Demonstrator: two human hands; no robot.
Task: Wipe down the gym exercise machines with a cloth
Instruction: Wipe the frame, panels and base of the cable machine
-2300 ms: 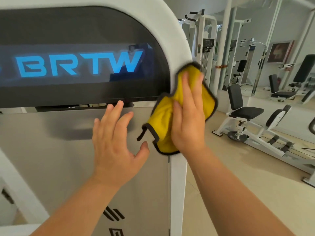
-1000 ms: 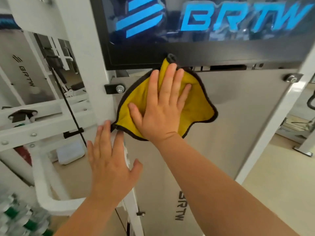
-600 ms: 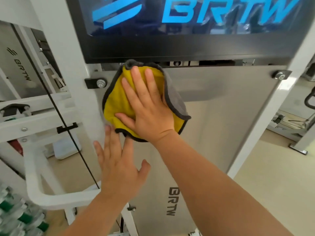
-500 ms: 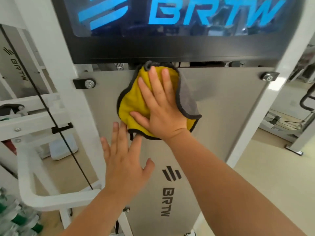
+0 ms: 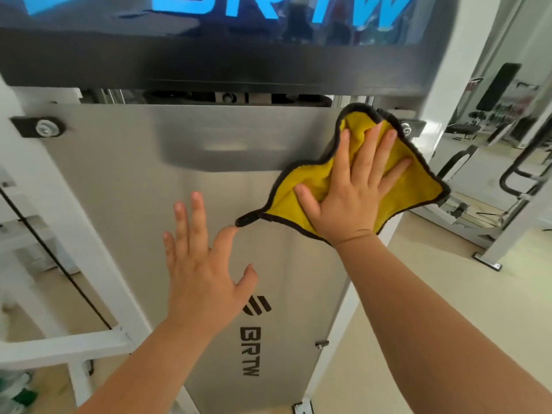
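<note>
Currently right hand (image 5: pixel 355 189), fingers spread flat, presses the yellow cloth (image 5: pixel 418 186) onto the top-right corner of the grey panel (image 5: pixel 119 174), likely for full wiping contact. Left hand (image 5: pixel 203 264), fingers wide, holding nothing, rests mid-panel, probably bracing.

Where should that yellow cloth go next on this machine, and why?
Probably straight down. The right hand presses the cloth flat at the panel's top right corner, so there is no panel left further right, while bare panel stretches below toward the logo. The left hand is open, left of that path.
</note>
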